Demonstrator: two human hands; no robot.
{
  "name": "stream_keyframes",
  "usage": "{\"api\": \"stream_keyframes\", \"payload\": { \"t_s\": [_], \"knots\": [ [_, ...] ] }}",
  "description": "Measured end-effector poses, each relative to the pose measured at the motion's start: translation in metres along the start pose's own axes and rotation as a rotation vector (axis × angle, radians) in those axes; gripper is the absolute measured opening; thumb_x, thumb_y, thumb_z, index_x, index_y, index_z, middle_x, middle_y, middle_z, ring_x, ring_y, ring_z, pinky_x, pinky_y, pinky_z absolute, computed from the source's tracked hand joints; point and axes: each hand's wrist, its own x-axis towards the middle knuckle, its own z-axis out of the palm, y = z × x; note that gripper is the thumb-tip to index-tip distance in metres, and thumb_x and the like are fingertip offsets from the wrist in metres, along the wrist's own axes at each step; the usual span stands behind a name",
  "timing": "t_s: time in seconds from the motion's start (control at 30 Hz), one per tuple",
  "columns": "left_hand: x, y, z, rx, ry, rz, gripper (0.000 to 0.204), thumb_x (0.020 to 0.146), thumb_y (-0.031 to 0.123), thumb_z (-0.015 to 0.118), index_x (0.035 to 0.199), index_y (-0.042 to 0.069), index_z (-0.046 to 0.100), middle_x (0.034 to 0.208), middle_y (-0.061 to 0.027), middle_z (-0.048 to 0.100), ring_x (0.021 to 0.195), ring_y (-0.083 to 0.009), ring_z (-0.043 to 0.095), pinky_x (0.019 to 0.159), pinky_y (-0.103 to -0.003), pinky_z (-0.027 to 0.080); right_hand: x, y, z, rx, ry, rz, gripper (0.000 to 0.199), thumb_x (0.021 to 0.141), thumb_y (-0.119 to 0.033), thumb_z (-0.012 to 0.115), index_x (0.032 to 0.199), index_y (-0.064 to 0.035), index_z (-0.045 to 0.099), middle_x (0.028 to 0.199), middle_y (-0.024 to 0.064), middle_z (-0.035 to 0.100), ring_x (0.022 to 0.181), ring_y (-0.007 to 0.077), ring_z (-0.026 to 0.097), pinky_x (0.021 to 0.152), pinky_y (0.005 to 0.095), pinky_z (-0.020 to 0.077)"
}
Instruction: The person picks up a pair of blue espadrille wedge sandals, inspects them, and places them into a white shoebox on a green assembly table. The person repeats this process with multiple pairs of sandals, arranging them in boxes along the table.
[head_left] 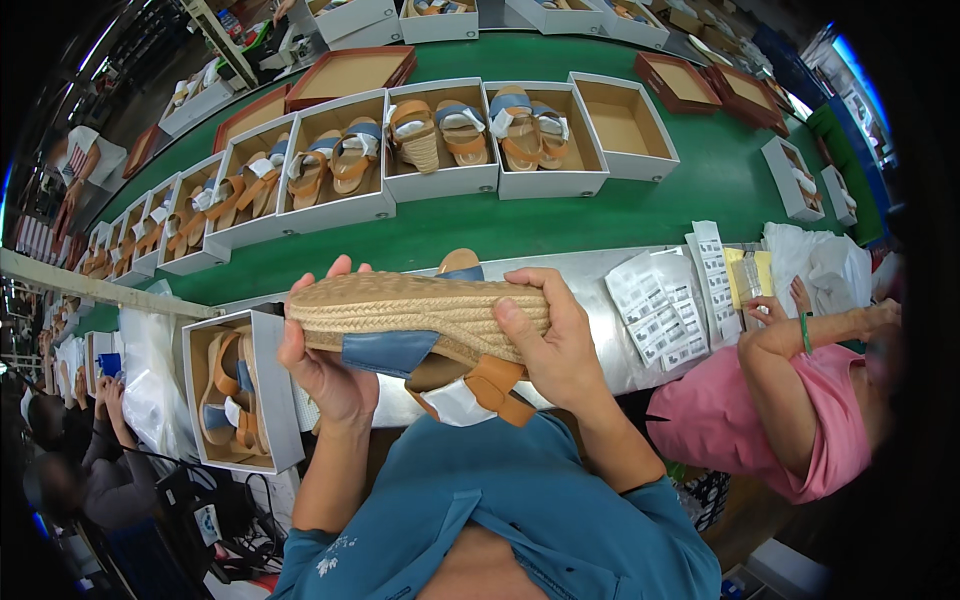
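Between my two hands I hold a wedge sandal (440, 315) on its side, with a braided rope sole, a blue toe strap and a tan ankle strap wrapped in white paper. My left hand (335, 370) grips the toe end, fingers over the far side of the sole. At the heel end my right hand (560, 340) is closed, its thumb pressed on the braided side. Just behind the held shoe, part of a second sandal (460, 265) shows; the rest of it is hidden. Left of my left hand stands an open white box (293, 400) with a pair of similar sandals inside.
A row of white boxes (345, 213) with sandals lines the green table (420, 215); the rightmost box (640, 165) holds none. Brown lids (350, 75) lie behind. Printed label sheets (655, 310) rest at right, near a person in pink (750, 410). Clear plastic (150, 380) hangs at left.
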Motion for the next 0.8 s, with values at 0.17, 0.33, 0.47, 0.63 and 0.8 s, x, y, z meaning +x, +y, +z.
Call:
{"api": "stream_keyframes", "payload": {
  "t_s": [0.17,0.33,0.47,0.63,0.8],
  "knots": [
    [0.001,0.002,-0.003,-0.025,-0.021,-0.004,0.054,0.095,0.046,0.038,0.132,0.009,0.044,0.134,-0.0246,0.049,0.126,-0.0415,0.047,0.107,-0.052,0.036,-0.001,-0.003,0.003,0.096,0.027,0.067,0.036,0.094,-0.029,0.06,0.112,0.0016,0.056,0.105,0.0187,0.061,0.096,0.0254,0.06,0.084,0.034,0.0471],
    [0.011,0.014,-0.006,-0.029,-0.014,-0.103,0.058,0.097,0.05,0.036,0.135,0.006,0.041,0.135,-0.025,0.049,0.125,-0.0392,0.049,0.106,-0.05,0.038,0.002,-0.007,-0.01,0.261,-0.279,0.153,0.036,0.098,-0.022,0.055,0.125,0.0009,0.055,0.105,0.0084,0.063,0.095,0.0097,0.056,0.083,0.0247,0.0458],
    [0.025,0.014,0.001,-0.05,-0.03,-0.332,0.064,0.098,0.057,0.033,0.137,0.005,0.038,0.132,-0.0214,0.052,0.121,-0.0304,0.053,0.102,-0.045,0.043,0.003,0.0,-0.011,0.606,-0.398,0.274,0.04,0.099,-0.021,0.052,0.128,0.0059,0.054,0.113,0.0091,0.064,0.103,0.0111,0.058,0.092,0.0259,0.045],
    [-0.014,-0.034,-0.037,0.175,-0.115,-0.434,0.058,0.1,0.043,0.039,0.145,0.008,0.031,0.141,-0.0102,0.045,0.129,-0.022,0.046,0.107,-0.037,0.039,-0.004,0.0,0.036,0.731,-0.054,0.178,0.053,0.1,-0.019,0.05,0.144,0.0047,0.033,0.121,0.0123,0.059,0.108,0.0134,0.056,0.094,0.0271,0.0441],
    [-0.04,-0.022,-0.015,-0.077,-0.495,-0.494,0.096,0.08,0.052,0.065,0.15,0.004,0.019,0.151,-0.0113,0.032,0.138,-0.0272,0.035,0.111,-0.044,0.033,-0.001,-0.002,0.037,0.654,-0.113,0.04,0.066,0.099,-0.011,0.048,0.152,0.0007,0.01,0.123,0.0153,0.057,0.11,0.0148,0.055,0.094,0.0274,0.043]
  ]
}}
